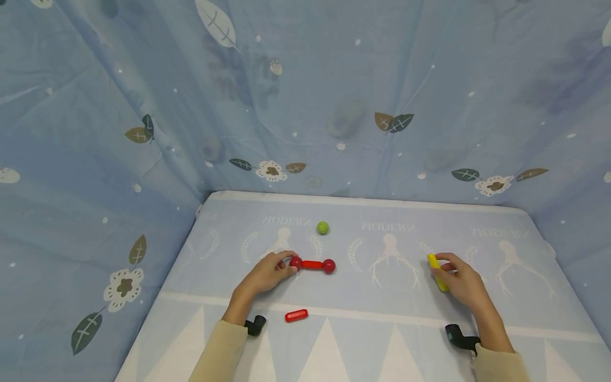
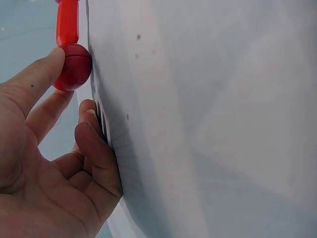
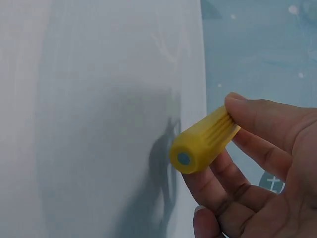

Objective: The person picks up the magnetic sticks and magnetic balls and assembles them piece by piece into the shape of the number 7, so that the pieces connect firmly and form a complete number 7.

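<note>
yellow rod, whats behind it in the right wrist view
Past the yellow rod, fingers of the right hand, pale table cloth and blue wall cloth show. The parts directly behind it are covered and cannot be seen.

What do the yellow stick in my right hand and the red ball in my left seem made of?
Yellow stick: probably satin plastic, given its soft sheen and even ridges; the grey disc in its end could be metal. Red ball: glossy, likely plastic, given its highlight and seam line, though painted metal is possible.
</note>
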### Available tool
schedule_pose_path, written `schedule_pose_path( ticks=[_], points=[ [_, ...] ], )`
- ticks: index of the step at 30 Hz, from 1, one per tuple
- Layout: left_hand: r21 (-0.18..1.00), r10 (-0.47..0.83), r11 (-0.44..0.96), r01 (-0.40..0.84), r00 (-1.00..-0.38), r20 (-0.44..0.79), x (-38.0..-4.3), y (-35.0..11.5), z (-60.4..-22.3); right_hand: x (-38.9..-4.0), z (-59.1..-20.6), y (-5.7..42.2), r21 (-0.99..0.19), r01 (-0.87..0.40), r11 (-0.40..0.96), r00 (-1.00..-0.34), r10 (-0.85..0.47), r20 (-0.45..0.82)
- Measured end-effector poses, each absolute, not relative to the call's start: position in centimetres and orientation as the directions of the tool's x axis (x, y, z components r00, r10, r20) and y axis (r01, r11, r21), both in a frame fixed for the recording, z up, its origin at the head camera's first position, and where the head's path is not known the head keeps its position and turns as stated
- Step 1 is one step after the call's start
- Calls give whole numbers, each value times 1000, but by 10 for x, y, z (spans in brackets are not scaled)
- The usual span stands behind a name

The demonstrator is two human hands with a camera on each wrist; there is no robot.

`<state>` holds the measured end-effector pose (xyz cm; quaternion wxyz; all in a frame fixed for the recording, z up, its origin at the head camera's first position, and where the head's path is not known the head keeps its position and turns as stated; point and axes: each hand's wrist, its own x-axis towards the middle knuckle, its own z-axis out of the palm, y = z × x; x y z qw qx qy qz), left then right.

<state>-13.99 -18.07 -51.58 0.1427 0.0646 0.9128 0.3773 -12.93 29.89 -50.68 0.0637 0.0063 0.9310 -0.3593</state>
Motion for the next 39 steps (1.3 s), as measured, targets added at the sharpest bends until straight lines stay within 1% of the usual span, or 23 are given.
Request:
schedule_pose_path(
  ticks=[3, 10, 21, 26, 39],
  points=[
    [707, 230, 707, 15, -951, -209, -140, -181, -516, -128, -507, 289, -697, 81, 712, -989, -29, -144],
    [704, 244, 709, 35, -949, -199, -142, -182, -519, -130, -504, 267, -793, 135, 594, -987, 6, -163],
    [707, 239, 707, 23, -949, -208, -142, -182, -520, -131, -503, 237, -850, 175, 498, -981, 19, -191],
    [711, 254, 701, 45, -948, -190, -143, -182, -519, -130, -505, 224, -879, 175, 444, -982, 8, -191],
    [705, 251, 708, 47, -949, -189, -142, -182, -520, -131, -512, 187, -953, 141, 267, -988, -26, -153]
  ],
)
